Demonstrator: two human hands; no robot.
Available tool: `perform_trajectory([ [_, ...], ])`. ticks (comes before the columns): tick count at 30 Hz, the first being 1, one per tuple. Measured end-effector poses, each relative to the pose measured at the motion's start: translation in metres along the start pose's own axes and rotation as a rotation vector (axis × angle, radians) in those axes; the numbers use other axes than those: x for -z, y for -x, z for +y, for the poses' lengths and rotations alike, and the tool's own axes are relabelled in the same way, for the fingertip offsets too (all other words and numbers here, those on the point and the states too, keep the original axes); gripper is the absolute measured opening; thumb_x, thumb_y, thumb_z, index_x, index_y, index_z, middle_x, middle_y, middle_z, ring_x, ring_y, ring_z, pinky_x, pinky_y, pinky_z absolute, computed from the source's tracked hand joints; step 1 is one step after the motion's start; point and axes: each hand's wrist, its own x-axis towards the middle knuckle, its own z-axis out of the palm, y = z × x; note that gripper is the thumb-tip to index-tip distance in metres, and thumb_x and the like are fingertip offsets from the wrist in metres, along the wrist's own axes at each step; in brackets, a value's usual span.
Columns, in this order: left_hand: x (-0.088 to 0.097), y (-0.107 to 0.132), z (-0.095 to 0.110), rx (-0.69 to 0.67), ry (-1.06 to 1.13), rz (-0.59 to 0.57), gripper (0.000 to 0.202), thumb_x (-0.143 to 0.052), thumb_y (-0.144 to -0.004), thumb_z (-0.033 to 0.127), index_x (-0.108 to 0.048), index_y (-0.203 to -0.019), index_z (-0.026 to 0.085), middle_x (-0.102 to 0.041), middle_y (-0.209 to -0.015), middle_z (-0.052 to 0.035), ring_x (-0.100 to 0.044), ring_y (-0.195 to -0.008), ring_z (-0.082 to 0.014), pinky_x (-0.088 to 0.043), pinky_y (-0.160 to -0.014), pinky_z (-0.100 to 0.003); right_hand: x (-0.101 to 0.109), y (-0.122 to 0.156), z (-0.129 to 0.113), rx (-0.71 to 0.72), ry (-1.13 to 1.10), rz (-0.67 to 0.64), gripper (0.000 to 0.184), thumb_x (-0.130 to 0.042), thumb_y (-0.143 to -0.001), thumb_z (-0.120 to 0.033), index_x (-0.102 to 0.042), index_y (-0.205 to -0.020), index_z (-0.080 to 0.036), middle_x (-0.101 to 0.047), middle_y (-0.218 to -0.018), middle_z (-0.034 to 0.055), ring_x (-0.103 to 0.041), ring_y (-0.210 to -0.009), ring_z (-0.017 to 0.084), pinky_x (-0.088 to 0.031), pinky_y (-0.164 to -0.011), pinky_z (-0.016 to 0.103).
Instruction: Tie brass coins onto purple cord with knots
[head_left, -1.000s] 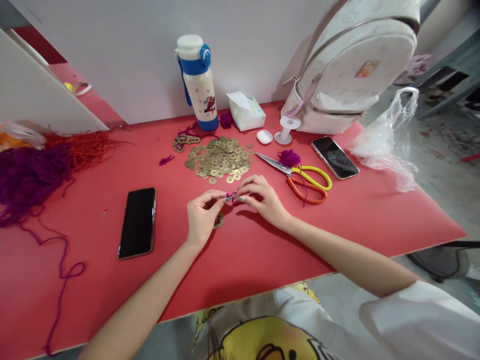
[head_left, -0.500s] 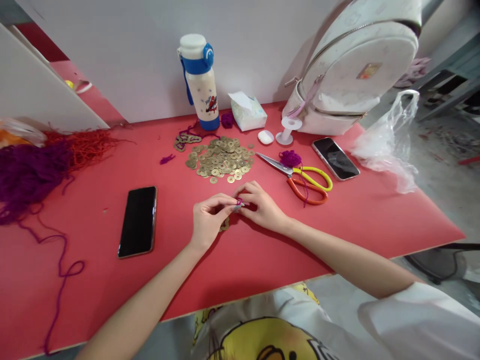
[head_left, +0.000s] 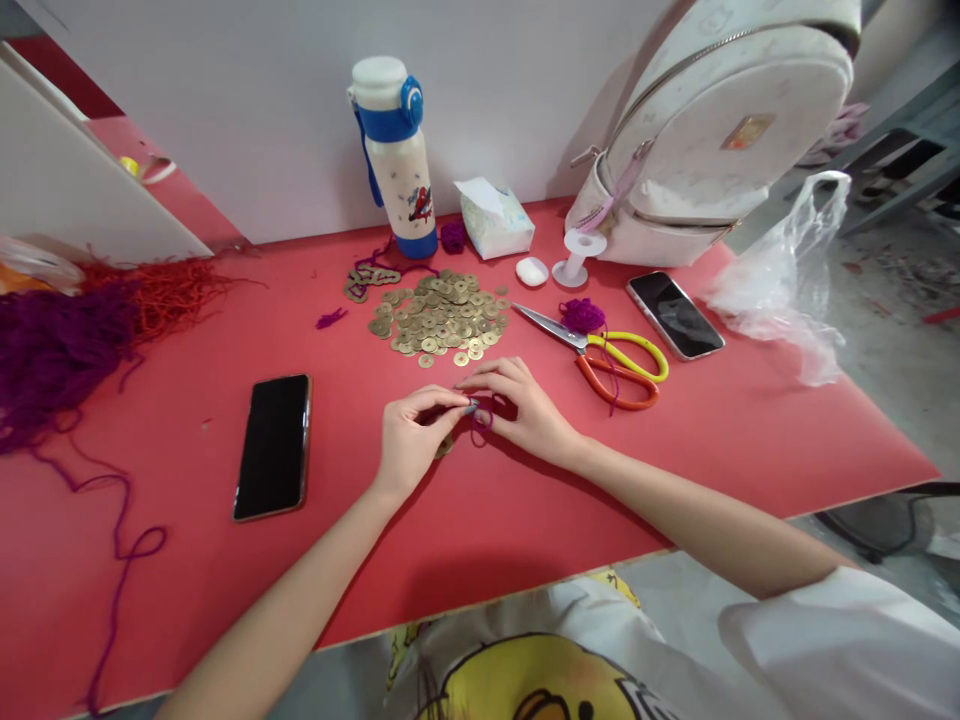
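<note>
My left hand (head_left: 411,438) is closed in a pinch, its thumb and forefinger tips on a thin purple yarn (head_left: 481,436). A small loop of that yarn shows just right of the fingertips. Against the same yarn my right hand (head_left: 526,415) is bent, thumb and fingers curled round the loop; its exact grip is partly hidden. Below my left hand, a few brass coins (head_left: 445,448) with holes peek out, mostly covered. Beyond both hands spreads a pile of similar holed coins (head_left: 450,318). A strung group of coins (head_left: 373,280) with purple yarn lies behind the pile's left side.
Scissors (head_left: 622,365) lie right of the coins beside a purple yarn ball (head_left: 583,315). Phones rest at left (head_left: 272,447) and right (head_left: 676,314). A bottle (head_left: 401,160), tissue pack (head_left: 495,222), spool (head_left: 576,258) and backpack (head_left: 697,150) stand behind. Purple yarn (head_left: 60,350) is heaped left.
The fingers of my right hand have opened slightly and shifted, and a yarn loop now shows between the hands. My left hand keeps its pinch. The view has shifted slightly.
</note>
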Motion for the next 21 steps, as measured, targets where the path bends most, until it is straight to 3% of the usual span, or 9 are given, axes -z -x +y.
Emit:
perform_trajectory([
  [3, 0.0019, -0.0043, -0.0023, 0.036, -0.007, 0.023, 0.010, -0.077, -0.073, 0.028, -0.074, -0.072, 0.019, -0.066, -0.066, 0.0006, -0.049, -0.039, -0.0068, -0.039, -0.036, -0.020, 0.0017, -0.0003, -0.0024, 0.014, -0.029, 0.032, 0.032, -0.062, -0.088, -0.018, -0.065, -0.119, -0.026, -0.062, -0.118, 0.0080, -0.051, -0.114, 0.025, -0.043, -0.100, 0.045],
  [6, 0.0022, -0.0053, -0.0054, 0.071, -0.017, 0.032, 0.012, -0.077, -0.073, 0.029, -0.074, -0.075, 0.018, -0.063, -0.058, 0.0017, -0.047, -0.038, -0.0071, -0.039, -0.037, -0.020, 0.0030, -0.0008, -0.0041, 0.009, -0.072, 0.042, 0.024, -0.064, -0.089, -0.022, -0.067, -0.112, -0.025, -0.065, -0.111, 0.0073, -0.055, -0.109, 0.023, -0.045, -0.098, 0.043],
  [10, 0.0016, -0.0048, -0.0082, 0.104, -0.034, 0.011, 0.015, -0.075, -0.075, 0.031, -0.070, -0.076, 0.017, -0.059, -0.054, 0.0030, -0.046, -0.038, -0.0070, -0.037, -0.037, -0.019, 0.0022, -0.0018, -0.0031, -0.112, -0.217, 0.034, 0.012, -0.063, -0.091, -0.030, -0.067, -0.098, -0.021, -0.068, -0.088, 0.0037, -0.062, -0.082, 0.017, -0.050, -0.077, 0.032],
  [13, 0.0011, -0.0058, -0.0066, 0.050, -0.074, 0.027, 0.017, -0.076, -0.071, 0.027, -0.063, -0.076, 0.018, -0.064, -0.062, 0.0021, -0.056, -0.049, -0.0090, -0.042, -0.044, -0.018, 0.0008, -0.0019, -0.0010, -0.183, -0.259, 0.014, 0.011, -0.065, -0.089, -0.030, -0.066, -0.094, -0.019, -0.066, -0.076, 0.0005, -0.060, -0.067, 0.013, -0.047, -0.064, 0.026],
  [16, 0.0007, -0.0068, -0.0037, 0.014, -0.104, 0.026, 0.020, -0.075, -0.071, 0.023, -0.057, -0.080, 0.019, -0.065, -0.067, 0.0021, -0.062, -0.060, -0.0112, -0.046, -0.051, -0.018, -0.0002, -0.0016, 0.0007, -0.176, -0.217, -0.008, 0.016, -0.073, -0.082, -0.027, -0.067, -0.095, -0.020, -0.067, -0.076, -0.0004, -0.060, -0.067, 0.013, -0.046, -0.063, 0.025],
  [21, 0.0000, -0.0068, -0.0032, 0.026, -0.102, -0.006, 0.019, -0.070, -0.075, 0.023, -0.055, -0.086, 0.020, -0.063, -0.068, 0.0030, -0.056, -0.050, -0.0089, -0.043, -0.046, -0.018, 0.0015, -0.0023, 0.0030, -0.195, -0.150, -0.012, 0.006, -0.072, -0.083, -0.022, -0.070, -0.088, -0.020, -0.072, -0.082, 0.0017, -0.064, -0.073, 0.015, -0.047, -0.069, 0.027],
])
